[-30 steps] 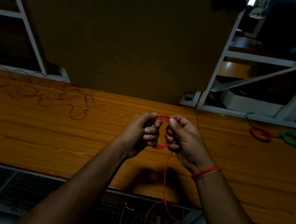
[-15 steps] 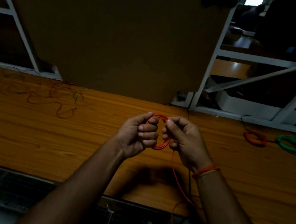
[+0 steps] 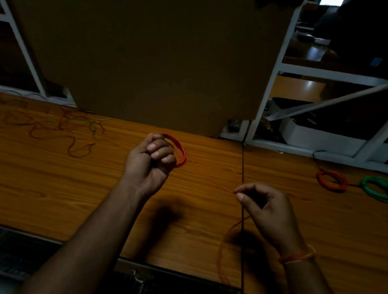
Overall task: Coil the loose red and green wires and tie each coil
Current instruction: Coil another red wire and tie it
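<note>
The left hand (image 3: 152, 163) grips one red coil (image 3: 179, 151); the right hand (image 3: 264, 209) pinches its loose wire (image 3: 233, 231). One finished red coil (image 3: 331, 180) and two green coils (image 3: 378, 188) lie at the right.

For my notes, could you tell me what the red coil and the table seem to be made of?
Red coil: likely plastic-coated wire, smooth with a slight sheen, bending in thin loops. Table: wood or wood-look laminate, glossy, with visible grain lines; which of the two cannot be told.

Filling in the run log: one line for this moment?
stage: coiling red wire | left hand: grips red coil | right hand: pinches loose strand | finished coils: far right
</note>
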The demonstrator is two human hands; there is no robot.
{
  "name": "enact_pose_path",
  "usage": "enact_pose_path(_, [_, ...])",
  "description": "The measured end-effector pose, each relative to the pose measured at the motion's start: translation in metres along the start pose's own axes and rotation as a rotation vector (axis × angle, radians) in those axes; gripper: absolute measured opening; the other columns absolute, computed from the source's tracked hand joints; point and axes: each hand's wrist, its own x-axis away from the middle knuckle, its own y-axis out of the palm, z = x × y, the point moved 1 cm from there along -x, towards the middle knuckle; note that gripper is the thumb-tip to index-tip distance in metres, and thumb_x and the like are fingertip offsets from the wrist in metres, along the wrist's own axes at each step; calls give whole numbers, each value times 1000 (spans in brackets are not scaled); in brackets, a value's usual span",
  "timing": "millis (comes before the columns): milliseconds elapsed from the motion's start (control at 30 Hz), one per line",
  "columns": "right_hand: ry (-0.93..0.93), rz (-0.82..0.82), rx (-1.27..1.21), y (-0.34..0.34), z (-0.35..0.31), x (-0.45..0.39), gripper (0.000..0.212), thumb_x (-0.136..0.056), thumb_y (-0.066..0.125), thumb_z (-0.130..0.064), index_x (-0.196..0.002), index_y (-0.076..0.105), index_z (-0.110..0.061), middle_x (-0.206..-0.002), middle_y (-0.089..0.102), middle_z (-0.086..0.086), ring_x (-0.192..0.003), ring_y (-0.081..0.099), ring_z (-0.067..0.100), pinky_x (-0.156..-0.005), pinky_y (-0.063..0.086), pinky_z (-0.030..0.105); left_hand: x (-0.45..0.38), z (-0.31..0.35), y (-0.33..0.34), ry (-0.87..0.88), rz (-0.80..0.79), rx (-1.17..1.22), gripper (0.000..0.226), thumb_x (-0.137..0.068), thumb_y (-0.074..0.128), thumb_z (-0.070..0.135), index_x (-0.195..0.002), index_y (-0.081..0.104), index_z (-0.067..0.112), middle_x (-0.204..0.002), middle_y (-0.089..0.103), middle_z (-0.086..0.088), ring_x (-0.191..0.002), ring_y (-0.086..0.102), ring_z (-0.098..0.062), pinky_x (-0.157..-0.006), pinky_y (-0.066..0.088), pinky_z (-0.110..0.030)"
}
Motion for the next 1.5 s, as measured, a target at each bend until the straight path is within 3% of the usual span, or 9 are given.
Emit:
enact_pose_path(167, [-306,-53,125,11,-39,-10,9,-95,65,-21,-96,73,-24,-95,63,-10,-92,62,9,-75,52,22,9,-21,7,64,2,-429,31,-110,36,32,-96,54,13,-72,60,0,-63,61,-13,-58,52,-24])
enact_pose_path(367, [-446,-102,97,31,-78,-31,14,-94,68,-8,-101,73,-18,-97,66,-7,-90,66,9,-75,56,22,22,-37,14,89,-176,-968,43,-111,35,36,-107,55,-2,-73,62,-3,-63,58,-16,-58,48,-28])
enact_pose_path(467, [-441,-149,24,34,-84,-40,15,-95,66,-4,-104,71,-15,-92,70,-4,-86,71,14,-76,60,35,24,-37,17,124,-229,-1092,52,-111,35,37,-98,56,-8,-65,54,-1,-56,49,-16,-53,41,-28])
enact_pose_path(567, [-430,-135,-16,34,-82,-46,14,-94,68,-5,-103,72,-15,-94,72,-5,-91,72,15,-80,60,43,26,-34,20,95,-244,-1078,37,-111,35,33,-85,52,12,-61,40,2,-54,35,-14,-52,29,-29])
enact_pose_path(700, [-404,-77,-14,33,-72,-50,15,-92,69,-5,-100,72,-17,-96,70,-4,-93,69,17,-80,59,44,29,-35,19,42,-265,-1044,37,-111,31,34,-95,54,11,-63,33,0,-53,27,-14,-50,24,-28])
enact_pose_path(933, [-297,-13,10,30,-48,-49,16,-94,69,-23,-109,71,-28,-111,59,-7,-103,60,6,-83,53,23,35,-37,15,-44,-395,-990,33,-108,38,34,-91,56,13,-64,30,-2,-53,24,-17,-50,19,-31])
enact_pose_path(1100, [-4,-203,-302,37,-30,-39,24,-104,52,-32,-108,69,-14,-91,66,-4,-73,52,13,-62,41,26,35,-43,15,-130,-449,-705,33,-109,34,30,-86,51,15,-60,22,3,-47,17,-11,-46,18,-25])
enact_pose_path(1300, [244,-364,-619,34,-28,-40,38,-95,53,-44,-96,65,-8,-70,55,2,-60,48,11,-55,32,27,32,-49,9,-204,-404,-522,34,-106,37,30,-80,53,16,-53,28,9,-42,24,-6,-43,26,-20])
enact_pose_path(1500, [265,-346,-680,43,-21,-39,35,-99,52,-40,-70,58,-21,-60,41,-4,-56,37,13,-57,29,30,32,-51,4,-271,-349,-515,38,-104,37,32,-85,62,10,-50,31,9,-41,25,-6,-49,27,-25])
